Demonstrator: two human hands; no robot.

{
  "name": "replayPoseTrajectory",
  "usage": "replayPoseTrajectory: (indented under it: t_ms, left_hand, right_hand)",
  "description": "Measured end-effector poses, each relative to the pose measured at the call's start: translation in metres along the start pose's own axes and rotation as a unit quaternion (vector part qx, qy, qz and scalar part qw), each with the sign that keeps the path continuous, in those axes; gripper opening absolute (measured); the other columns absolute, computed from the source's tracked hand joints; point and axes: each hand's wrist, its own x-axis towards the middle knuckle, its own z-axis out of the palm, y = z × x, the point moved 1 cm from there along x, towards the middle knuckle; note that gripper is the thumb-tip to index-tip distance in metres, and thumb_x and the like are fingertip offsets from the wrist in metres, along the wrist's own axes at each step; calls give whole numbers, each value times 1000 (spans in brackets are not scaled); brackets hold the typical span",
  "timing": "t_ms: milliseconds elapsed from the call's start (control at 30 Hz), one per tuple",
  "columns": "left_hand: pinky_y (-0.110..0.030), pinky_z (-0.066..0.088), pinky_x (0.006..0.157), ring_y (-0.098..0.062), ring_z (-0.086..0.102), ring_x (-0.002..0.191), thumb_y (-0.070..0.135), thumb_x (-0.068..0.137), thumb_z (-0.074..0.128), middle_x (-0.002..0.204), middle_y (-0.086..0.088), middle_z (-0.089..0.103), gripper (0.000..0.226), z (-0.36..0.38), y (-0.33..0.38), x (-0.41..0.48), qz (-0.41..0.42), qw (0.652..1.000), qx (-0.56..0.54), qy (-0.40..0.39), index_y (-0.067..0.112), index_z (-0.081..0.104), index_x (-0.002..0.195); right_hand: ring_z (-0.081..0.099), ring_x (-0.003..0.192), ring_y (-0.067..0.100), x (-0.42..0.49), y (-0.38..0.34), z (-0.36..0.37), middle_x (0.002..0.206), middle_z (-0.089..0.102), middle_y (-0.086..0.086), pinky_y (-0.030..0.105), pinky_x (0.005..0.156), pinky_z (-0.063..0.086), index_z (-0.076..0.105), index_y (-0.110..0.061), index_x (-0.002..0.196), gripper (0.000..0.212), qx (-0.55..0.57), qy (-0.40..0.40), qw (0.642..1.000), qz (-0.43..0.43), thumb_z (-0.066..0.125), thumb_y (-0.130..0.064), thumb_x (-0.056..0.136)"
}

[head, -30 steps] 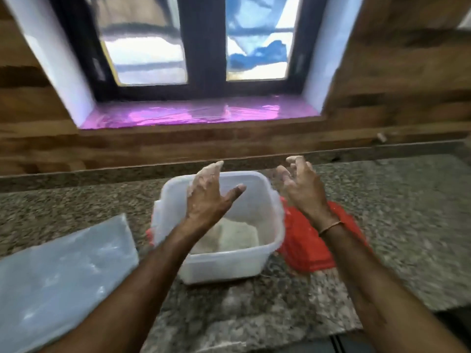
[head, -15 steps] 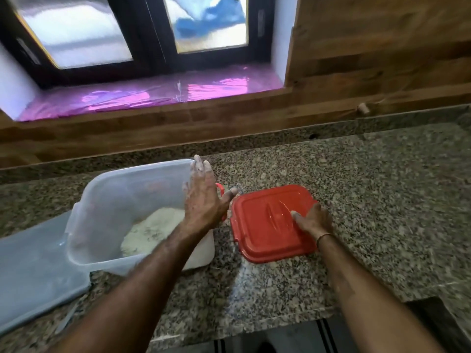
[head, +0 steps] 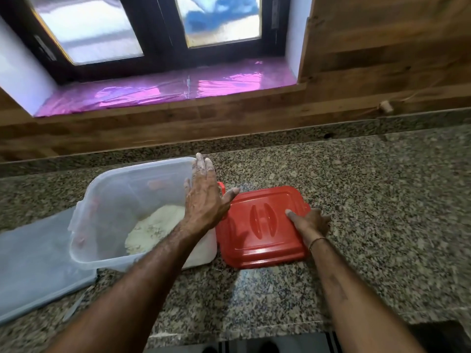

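- Left hand [head: 204,197] – we are laying it flat against the right wall of the clear tub [head: 142,167]. The fingers are straight and dusted white, and nothing is held. To our eye it is bracing the tub so it is not sliding while the other hand works.
- Right hand [head: 312,221] – we are taking the red lid [head: 260,225] by its right edge. The forefinger is lying along the top and the other fingers are curling at the rim. The thumb is hidden, so we are judging this a grip rather than a mere touch.
- Red lid: it is lying top-up on the granite counter [head: 369,194], just beside the tub's right wall and not yet over the opening.
- Clear tub: it is standing open, left of the lid, with a heap of flour [head: 153,230] sitting in the bottom.
- Grey plastic sheet [head: 33,263]: it is lying flat at the far left, with its edge running under the tub's near corner.
- Wrist thread [head: 317,242]: we are wearing it on the right wrist.
- Pink foil [head: 165,90]: it is covering the window sill, well apart from the work.
- Step in hand, as we are reading it: closing the tub, one hand steadying while the other is fetching the cover.
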Motion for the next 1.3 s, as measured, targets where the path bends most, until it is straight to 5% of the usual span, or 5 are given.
replayPoseTrajectory:
  t_ms: [233,533,767,1100,1300]
  left_hand:
    - [-56,4,130,-23,-13,161,69,95,52,173,-8,-20,108,5,-3,3,3,1000,-3,-7,12,-4,166]
    - [-50,-13,128,-22,-17,160,87,85,20,173,-7,-19,110,-15,12,4,-36,988,-126,-82,19,-5,167]
    - [-43,54,101,-22,54,131,71,86,62,164,-3,37,95,-73,21,3,-66,885,-459,35,38,20,164]
    - [-33,61,74,-16,68,104,67,84,70,146,-2,56,88,-130,-157,-33,-195,864,-448,119,35,35,158]
    - [-57,49,110,-36,56,135,72,78,67,153,-13,53,100,-125,-215,-55,-255,859,-438,74,29,32,161]
  right_hand:
    - [76,87,31,3,12,-37,112,71,15,39,58,63,56,-14,120,59,326,-112,938,13,91,-18,73]
    - [71,112,36,-9,-23,-145,128,71,18,59,98,56,59,-14,139,62,461,-114,879,-34,84,-26,83]
    - [73,107,34,-84,-112,-136,122,73,20,50,90,61,61,-7,135,53,409,-166,881,-172,78,-27,89]
    - [70,110,31,-196,-177,0,119,72,11,51,98,57,61,-12,129,58,207,-127,934,-262,80,-45,84]
    - [70,104,29,-226,-167,51,116,69,8,50,91,61,54,-17,128,61,135,-124,951,-249,73,-56,85]
